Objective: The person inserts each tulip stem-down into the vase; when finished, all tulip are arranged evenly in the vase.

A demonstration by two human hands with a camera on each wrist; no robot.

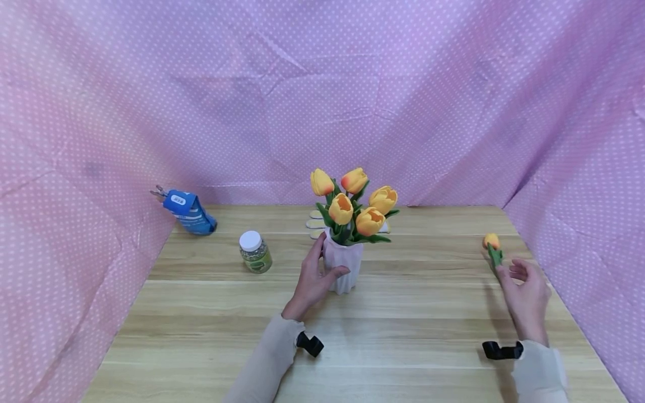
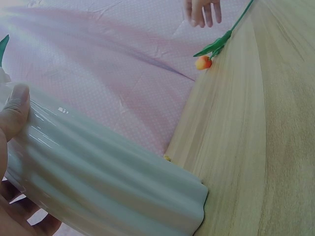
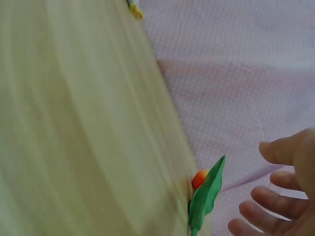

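Observation:
A white ribbed vase (image 1: pixel 344 262) stands on the wooden table, full of yellow-orange tulips (image 1: pixel 370 221) with green leaves. My left hand (image 1: pixel 313 281) holds the vase from its left side, the thumb across its front and the other fingers behind. In the left wrist view the glossy vase (image 2: pixel 98 157) takes up the lower left. A single tulip (image 1: pixel 491 242) lies on the table at the right. Above its stem hovers my right hand (image 1: pixel 526 294), fingers spread and loosely bent; the right wrist view shows a gap between that hand (image 3: pixel 283 191) and the green leaf (image 3: pixel 206 199).
Left of the vase stands a white-lidded jar (image 1: pixel 256 254) with a green label. A blue bag (image 1: pixel 190 212) closed with a metal clip (image 1: pixel 159 192) stands at the far left. White gloves (image 1: pixel 316 223) lie partly hidden behind the vase. Pink dotted cloth (image 1: pixel 322 112) encloses the back and sides.

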